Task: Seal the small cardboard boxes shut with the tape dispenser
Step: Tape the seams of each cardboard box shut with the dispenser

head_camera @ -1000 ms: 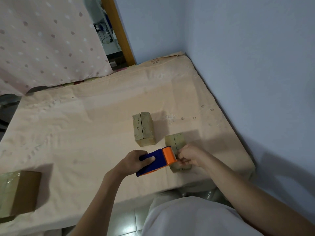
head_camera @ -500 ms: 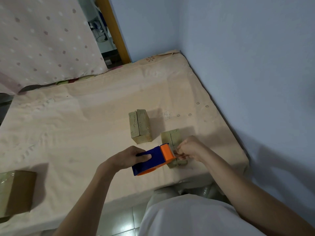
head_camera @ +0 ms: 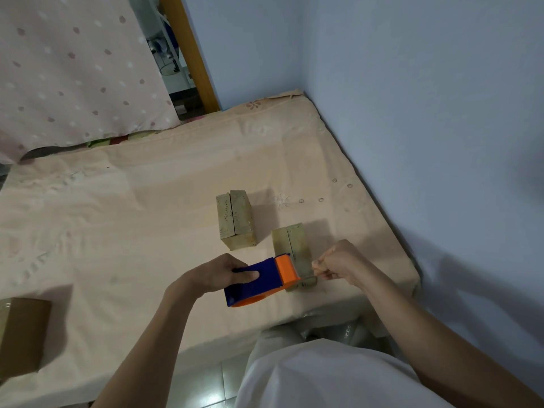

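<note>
Blue-and-orange tape dispenser point(head_camera: 260, 279) sits gripped in the left hand point(head_camera: 216, 273), fingers curled over its body, its orange head against the near small box point(head_camera: 291, 248). Just right of it, the right hand point(head_camera: 338, 262) pinches what looks like the tape end. No writing is readable. A second small box point(head_camera: 235, 219) stands beyond the fingers; a larger box point(head_camera: 22, 337) lies far left on the bedsheet point(head_camera: 132, 216).

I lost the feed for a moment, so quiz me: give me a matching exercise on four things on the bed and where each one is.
1. tape dispenser
2. near box
3. far box
4. large box

A. at the bed's left edge
B. alone, mid-bed
C. gripped in the left hand
D. beside the right hand

Pairs: 1-C, 2-D, 3-B, 4-A
</note>
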A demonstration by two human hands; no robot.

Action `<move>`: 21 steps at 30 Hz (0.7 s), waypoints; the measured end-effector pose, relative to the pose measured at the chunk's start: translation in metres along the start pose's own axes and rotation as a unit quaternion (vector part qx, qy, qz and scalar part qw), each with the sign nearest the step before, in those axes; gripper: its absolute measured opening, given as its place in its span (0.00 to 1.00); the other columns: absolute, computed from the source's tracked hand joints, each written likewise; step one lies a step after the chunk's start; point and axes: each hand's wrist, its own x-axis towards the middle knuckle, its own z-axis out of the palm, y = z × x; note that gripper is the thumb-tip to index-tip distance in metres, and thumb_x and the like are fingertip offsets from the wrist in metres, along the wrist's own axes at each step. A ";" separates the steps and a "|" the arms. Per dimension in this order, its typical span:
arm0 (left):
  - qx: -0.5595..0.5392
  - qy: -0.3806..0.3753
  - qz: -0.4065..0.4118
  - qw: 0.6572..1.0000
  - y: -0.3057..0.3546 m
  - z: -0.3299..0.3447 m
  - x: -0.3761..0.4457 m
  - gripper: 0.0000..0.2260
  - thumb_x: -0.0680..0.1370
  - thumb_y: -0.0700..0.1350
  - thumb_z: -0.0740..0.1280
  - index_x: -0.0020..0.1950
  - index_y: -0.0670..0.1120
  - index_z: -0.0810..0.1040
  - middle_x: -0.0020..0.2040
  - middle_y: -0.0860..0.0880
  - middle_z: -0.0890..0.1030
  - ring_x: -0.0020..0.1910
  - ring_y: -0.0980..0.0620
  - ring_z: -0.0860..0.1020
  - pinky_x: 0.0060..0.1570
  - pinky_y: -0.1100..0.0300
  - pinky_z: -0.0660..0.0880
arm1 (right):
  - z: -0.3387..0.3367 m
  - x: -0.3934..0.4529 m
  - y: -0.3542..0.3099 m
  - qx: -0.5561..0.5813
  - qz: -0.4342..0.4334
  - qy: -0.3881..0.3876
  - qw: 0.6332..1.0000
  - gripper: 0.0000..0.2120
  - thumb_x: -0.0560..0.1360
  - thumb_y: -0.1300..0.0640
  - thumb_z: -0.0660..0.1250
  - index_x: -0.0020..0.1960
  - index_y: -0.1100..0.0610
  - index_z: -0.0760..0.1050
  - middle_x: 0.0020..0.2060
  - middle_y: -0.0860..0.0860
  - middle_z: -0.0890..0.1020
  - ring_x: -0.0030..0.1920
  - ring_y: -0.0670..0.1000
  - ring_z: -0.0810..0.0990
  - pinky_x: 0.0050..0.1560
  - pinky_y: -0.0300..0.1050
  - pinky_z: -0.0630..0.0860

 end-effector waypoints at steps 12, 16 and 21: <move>0.026 0.070 -0.091 0.993 -0.031 -0.006 0.005 0.15 0.81 0.57 0.65 0.43 0.47 0.80 0.40 0.49 0.83 0.40 0.52 0.80 0.42 0.61 0.71 | -0.003 0.027 0.029 -0.019 0.012 0.044 0.999 0.08 0.72 0.60 0.76 0.41 0.65 0.84 0.31 0.57 0.85 0.35 0.54 0.86 0.47 0.54 0.85; 0.057 0.162 -0.078 0.982 -0.034 0.006 0.013 0.24 0.76 0.68 0.63 0.37 0.48 0.77 0.35 0.51 0.82 0.35 0.53 0.79 0.37 0.62 0.71 | -0.004 0.025 0.033 -0.016 0.005 0.039 0.999 0.07 0.71 0.60 0.78 0.41 0.64 0.84 0.34 0.58 0.86 0.35 0.53 0.85 0.47 0.52 0.85; 0.116 0.158 -0.089 0.977 -0.033 0.011 0.019 0.24 0.71 0.70 0.69 0.44 0.49 0.81 0.40 0.53 0.84 0.40 0.53 0.82 0.39 0.63 0.76 | -0.004 0.023 0.035 -0.022 -0.014 0.028 0.999 0.08 0.73 0.58 0.77 0.45 0.63 0.83 0.35 0.55 0.86 0.38 0.51 0.86 0.44 0.46 0.85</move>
